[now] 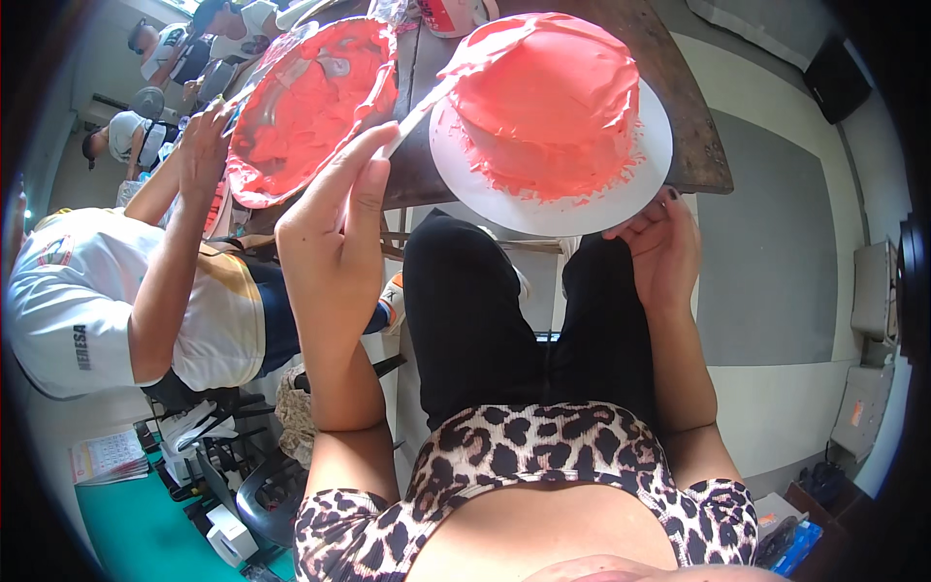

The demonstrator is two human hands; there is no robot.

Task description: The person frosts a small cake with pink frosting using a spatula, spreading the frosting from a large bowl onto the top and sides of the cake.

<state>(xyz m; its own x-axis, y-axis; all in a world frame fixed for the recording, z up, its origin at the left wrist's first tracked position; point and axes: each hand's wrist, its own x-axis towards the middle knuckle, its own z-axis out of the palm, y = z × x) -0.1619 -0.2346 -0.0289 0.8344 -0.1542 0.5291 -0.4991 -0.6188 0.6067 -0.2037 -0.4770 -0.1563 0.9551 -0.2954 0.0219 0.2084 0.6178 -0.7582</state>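
My left hand (342, 196) pinches the pale handle of a spatula (420, 109), whose far end rests against the top edge of a round cake (545, 102) and is coated in frosting. Coral-pink frosting covers the cake, swirled on top and ragged around the base. Under it lies a round white cake board (654, 138) that sticks out past the table edge. Below the board's right rim is my right hand (663, 247), its fingertips at the rim and partly hidden by it. A large bowl of the same frosting (313, 109) stands left of the cake.
The dark wooden table (676, 87) carries a white and red container (454, 16) behind the cake. A co-worker in a white shirt (102, 291) sits close on the left, one hand near the bowl. Other people are farther back. My knees are under the board.
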